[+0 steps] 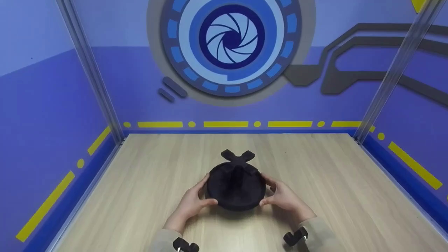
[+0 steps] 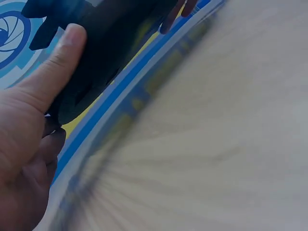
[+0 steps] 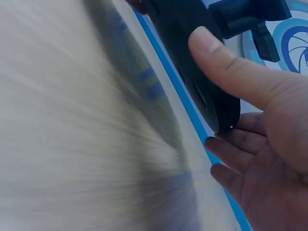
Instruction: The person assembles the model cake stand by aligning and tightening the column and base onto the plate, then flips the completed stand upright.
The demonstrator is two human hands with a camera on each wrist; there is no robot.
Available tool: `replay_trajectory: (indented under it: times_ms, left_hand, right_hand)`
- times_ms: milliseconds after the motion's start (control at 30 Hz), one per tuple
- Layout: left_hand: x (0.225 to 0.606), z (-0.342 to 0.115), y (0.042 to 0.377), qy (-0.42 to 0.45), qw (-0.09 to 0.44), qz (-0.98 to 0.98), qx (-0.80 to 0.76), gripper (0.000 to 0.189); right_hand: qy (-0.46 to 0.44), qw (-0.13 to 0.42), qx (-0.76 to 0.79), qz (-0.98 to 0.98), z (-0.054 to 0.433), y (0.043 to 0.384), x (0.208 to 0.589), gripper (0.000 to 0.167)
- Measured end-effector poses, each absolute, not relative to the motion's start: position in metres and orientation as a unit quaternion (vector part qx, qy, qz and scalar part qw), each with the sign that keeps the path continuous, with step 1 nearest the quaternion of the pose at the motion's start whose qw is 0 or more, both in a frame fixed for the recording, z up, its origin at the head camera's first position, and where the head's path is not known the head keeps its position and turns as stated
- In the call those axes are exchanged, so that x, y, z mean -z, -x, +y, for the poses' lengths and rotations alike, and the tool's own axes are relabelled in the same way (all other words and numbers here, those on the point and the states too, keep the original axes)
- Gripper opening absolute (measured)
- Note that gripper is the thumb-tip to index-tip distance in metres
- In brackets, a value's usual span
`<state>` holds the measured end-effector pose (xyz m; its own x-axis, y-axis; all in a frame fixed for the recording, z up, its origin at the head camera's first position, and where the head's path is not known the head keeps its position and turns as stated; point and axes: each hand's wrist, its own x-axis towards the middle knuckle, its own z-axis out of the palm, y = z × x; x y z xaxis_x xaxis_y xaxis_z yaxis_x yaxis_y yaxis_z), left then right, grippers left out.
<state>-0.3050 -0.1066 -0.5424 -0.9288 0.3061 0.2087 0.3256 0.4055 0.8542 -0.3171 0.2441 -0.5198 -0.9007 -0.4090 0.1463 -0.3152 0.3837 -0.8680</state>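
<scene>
The disc (image 1: 236,190) is looking like matt black plastic, slightly grainy, with no shine. The table (image 1: 315,196) is showing pale wood grain with a smooth, low-sheen finish. The walls (image 1: 45,105) are looking smooth, printed and matt.

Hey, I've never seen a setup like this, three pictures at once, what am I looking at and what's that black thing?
There is no machine here, just a person's two bare hands. The big picture comes from a camera worn on the head, looking down at a pale wooden tabletop inside a booth with blue and purple walls. The other two come from cameras strapped to each wrist, so they show the same moment close up and blurred. The left hand and right hand hold a round black disc with a cross-shaped handle on a short post by its two sides. In the wrist views each thumb presses on the disc's face, with the fingers behind its rim.
</scene>
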Motion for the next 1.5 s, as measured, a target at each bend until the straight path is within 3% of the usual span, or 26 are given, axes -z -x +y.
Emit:
replay_trajectory:
  times_ms: [200, 500, 667, 767, 1067, 1333, 1500]
  left_hand:
    - [0.538, -0.104, 0.306, 0.206, 0.029, -0.822, 0.530, 0.104]
    - [0.535, -0.100, 0.305, 0.197, 0.135, -0.826, 0.511, 0.051]
    - [0.530, -0.095, 0.302, 0.163, 0.192, -0.819, 0.516, 0.036]
    - [0.527, -0.092, 0.301, 0.141, 0.210, -0.814, 0.523, 0.032]
    - [0.514, -0.088, 0.298, 0.101, 0.205, -0.812, 0.537, 0.031]
    - [0.498, -0.092, 0.295, 0.093, 0.187, -0.829, 0.519, 0.034]
    - [0.489, -0.094, 0.294, 0.090, 0.146, -0.797, 0.579, 0.035]
  right_hand:
    - [0.214, 0.072, 0.544, 0.808, 0.251, 0.319, 0.517, 0.097]
    - [0.246, 0.085, 0.556, 0.790, 0.260, 0.318, 0.506, 0.084]
    - [0.237, 0.084, 0.582, 0.773, 0.257, 0.316, 0.501, 0.080]
    - [0.211, 0.051, 0.588, 0.779, 0.250, 0.315, 0.499, 0.075]
    - [0.067, -0.123, 0.560, 0.816, 0.229, 0.311, 0.497, 0.026]
    - [0.087, -0.135, 0.557, 0.815, 0.235, 0.312, 0.489, 0.019]
    - [0.096, -0.096, 0.584, 0.800, 0.239, 0.311, 0.481, 0.022]
